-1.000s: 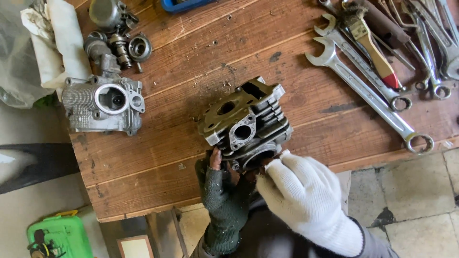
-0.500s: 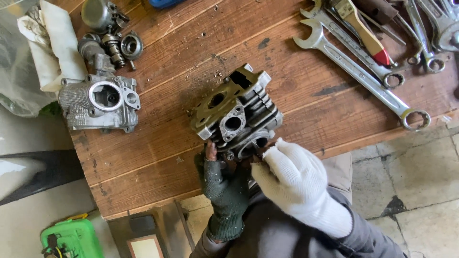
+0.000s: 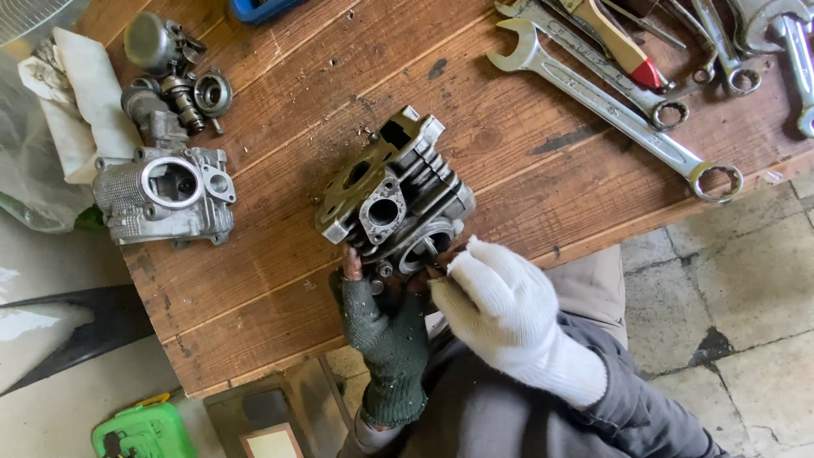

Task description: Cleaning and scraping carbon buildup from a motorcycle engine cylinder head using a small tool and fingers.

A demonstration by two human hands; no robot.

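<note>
Cylinder head [image 3: 392, 197] just above both hands [image 3: 441, 314]

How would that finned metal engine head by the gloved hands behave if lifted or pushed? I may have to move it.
The engine head is probably heavy for its size: it looks like thick cast metal with fins. It is likely rigid, not fragile. Its flat faces suggest it would slide on the wooden table rather than roll. The left hand and right hand both meet its near edge.
</note>
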